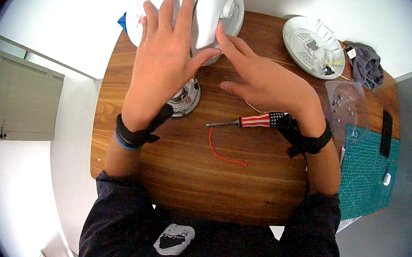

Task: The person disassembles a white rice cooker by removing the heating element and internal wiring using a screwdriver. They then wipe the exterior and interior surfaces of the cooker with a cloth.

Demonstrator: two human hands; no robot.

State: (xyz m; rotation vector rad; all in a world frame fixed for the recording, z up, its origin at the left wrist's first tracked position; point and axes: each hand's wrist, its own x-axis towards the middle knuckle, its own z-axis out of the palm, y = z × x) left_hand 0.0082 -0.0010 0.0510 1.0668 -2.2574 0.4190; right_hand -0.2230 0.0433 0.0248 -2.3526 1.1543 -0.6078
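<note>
A white plastic appliance housing (209, 2) with a knob on its right side lies at the table's back. My left hand (163, 57) rests spread on its front, fingers stretched upward. My right hand (267, 82) reaches to the housing's right part with its index fingertip, thumb held apart below. Under my left hand, a round metal part (186, 103) is partly hidden. Nearer me lie a screwdriver (260, 120) with a striped, star-patterned handle and a thin red wire (220, 155), with a pale cord behind.
On the wooden table (209, 190), at right, are a white slotted round cover (298, 35) with wires, a grey cloth (365, 68), a clear tray (344, 93) of small parts, a green cutting mat (362, 187) and a black strip (386, 133). A wall rises behind.
</note>
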